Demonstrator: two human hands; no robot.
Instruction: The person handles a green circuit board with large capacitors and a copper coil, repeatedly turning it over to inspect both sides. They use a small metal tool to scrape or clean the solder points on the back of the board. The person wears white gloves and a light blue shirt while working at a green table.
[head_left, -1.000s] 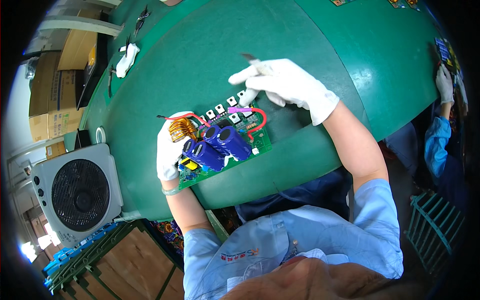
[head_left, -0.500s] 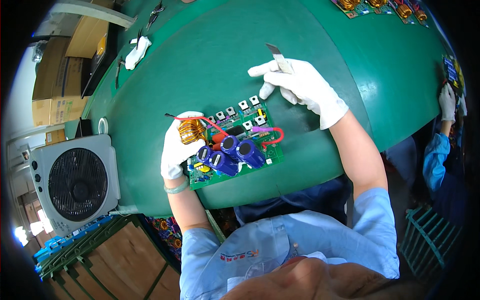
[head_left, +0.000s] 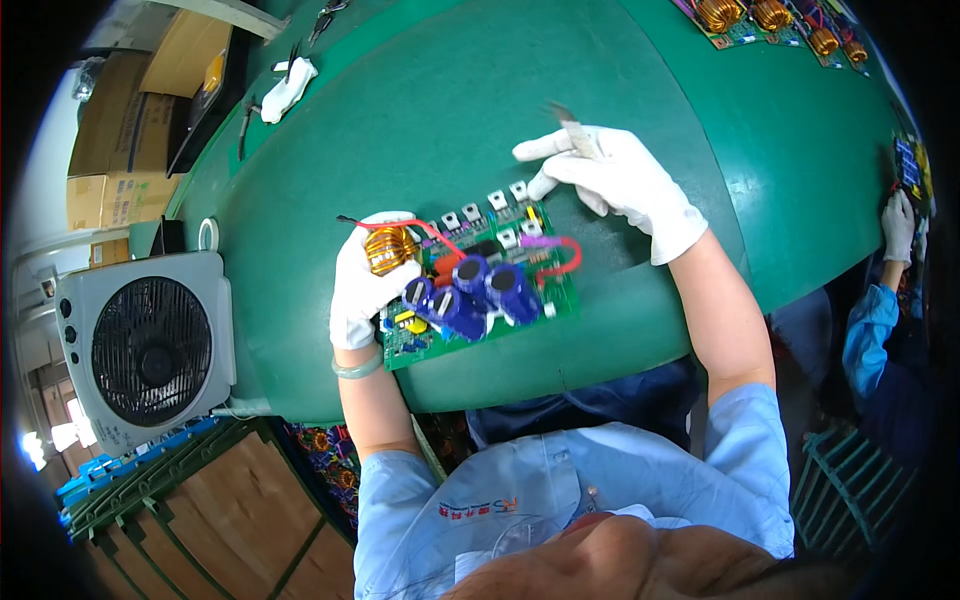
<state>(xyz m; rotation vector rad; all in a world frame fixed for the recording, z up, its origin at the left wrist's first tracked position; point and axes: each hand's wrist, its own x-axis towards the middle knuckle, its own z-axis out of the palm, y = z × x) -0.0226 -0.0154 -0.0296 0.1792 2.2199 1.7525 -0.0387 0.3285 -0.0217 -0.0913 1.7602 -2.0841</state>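
Observation:
My white-gloved left hand [head_left: 360,290] grips the left end of a green circuit board [head_left: 430,350], its fingers around a copper-wound coil [head_left: 388,248]. Several blue cylindrical capacitors [head_left: 514,296] stand along the board's near side, and small white-faced transistors [head_left: 498,201] line its far edge. A loose red wire [head_left: 425,226] crosses the coil; a red wire loop [head_left: 574,256] bends out at the right. Beyond the board's far right corner, my gloved right hand [head_left: 625,185] is closed on a short flat tool [head_left: 574,130] with a pale handle. Its dark tip is blurred and points away from me.
A grey box fan [head_left: 155,350] stands at the left beside the green table [head_left: 450,110]. Pliers [head_left: 325,22] and a white cloth [head_left: 289,92] lie far left. More boards with coils [head_left: 770,14] sit far right. Another person's gloved hand [head_left: 898,225] works at the right edge.
The board has tilted slightly and shifted a little to the right and away from me in my left hand. My right hand has come nearer the board's far right corner, still holding the flat tool.

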